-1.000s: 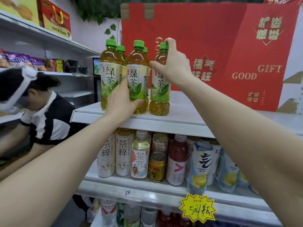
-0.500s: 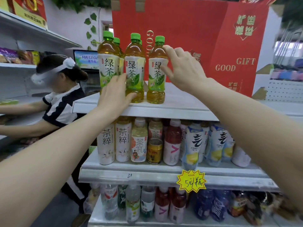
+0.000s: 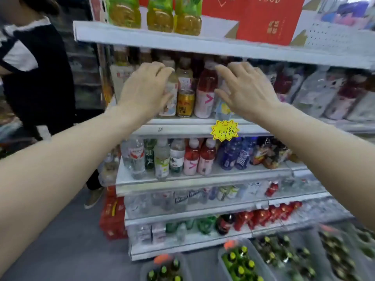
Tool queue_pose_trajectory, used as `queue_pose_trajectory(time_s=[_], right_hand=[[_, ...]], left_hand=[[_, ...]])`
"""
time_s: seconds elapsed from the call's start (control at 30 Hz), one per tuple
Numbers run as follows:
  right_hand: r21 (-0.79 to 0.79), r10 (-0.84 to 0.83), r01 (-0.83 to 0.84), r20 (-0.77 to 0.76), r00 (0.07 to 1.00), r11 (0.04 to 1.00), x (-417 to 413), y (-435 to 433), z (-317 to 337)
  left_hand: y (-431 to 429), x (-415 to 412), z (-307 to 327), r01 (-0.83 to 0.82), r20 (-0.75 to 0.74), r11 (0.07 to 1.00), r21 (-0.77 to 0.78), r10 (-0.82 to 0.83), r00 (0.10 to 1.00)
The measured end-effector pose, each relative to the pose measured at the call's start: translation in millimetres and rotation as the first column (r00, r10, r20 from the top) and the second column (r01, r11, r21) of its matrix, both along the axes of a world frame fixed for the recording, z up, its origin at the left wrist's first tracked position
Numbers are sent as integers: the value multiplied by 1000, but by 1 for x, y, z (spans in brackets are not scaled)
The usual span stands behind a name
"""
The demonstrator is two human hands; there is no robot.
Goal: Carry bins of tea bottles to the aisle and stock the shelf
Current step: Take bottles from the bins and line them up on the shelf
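- three green tea bottles [image 3: 160,17] stand upright side by side at the front edge of the top shelf [image 3: 203,44], just left of a red gift box [image 3: 263,19]; they are probably lined up there so shoppers see them first.
- more tea bottles with green caps stand in clear bins [image 3: 265,268] on the floor at the foot of the shelving, likely kept there within easy reach for the next load.
- both bare arms stretch forward, with the hands level with the second shelf [image 3: 182,126], below the tea.
- the left hand [image 3: 145,90] shows its back, with fingers loosely bent and holding nothing; its fingertips overlap a pale bottle [image 3: 171,98], and the blur hides whether they touch.
- the right hand [image 3: 248,91] mirrors it, fingers relaxed, slightly spread and empty, beside a pink bottle [image 3: 206,94].
- a gold can [image 3: 185,103] shows between the hands, with a yellow price star [image 3: 224,130] below.
- another person [image 3: 34,67] stands at the left.
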State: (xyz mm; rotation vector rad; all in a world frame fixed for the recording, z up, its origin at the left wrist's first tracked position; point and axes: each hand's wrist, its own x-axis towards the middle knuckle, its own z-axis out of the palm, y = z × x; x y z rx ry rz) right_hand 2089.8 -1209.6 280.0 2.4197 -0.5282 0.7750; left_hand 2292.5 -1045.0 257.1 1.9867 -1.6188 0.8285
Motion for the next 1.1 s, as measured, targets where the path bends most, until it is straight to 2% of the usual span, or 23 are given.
queue_pose_trajectory(time_s=[0.17,0.37,0.53,0.67,0.87,1.1], right_hand=[[158,4,8,-74,997,987,-21,27,-108],[387,80,-8,-170,982,922,-37,54,-266],[598,167,13,-245,955,802,-50,85,-420],[703,218,45,-280,935,710,-69,112,-543],[800,273,174,-387,881,574,-84,141,-702],[826,363,267,-477,800,497,-57,151,-849]], left_hand=[[12,-6,-101,75,-107,993,94,-64,992],[34,-15,-250,128,-327,954,271,-33,944],[68,-35,-402,128,-503,905,405,103,858],[102,-62,-532,137,-611,859,494,231,757],[154,-100,-703,130,-647,764,632,427,632],[180,-127,-835,87,-622,682,726,598,505]])
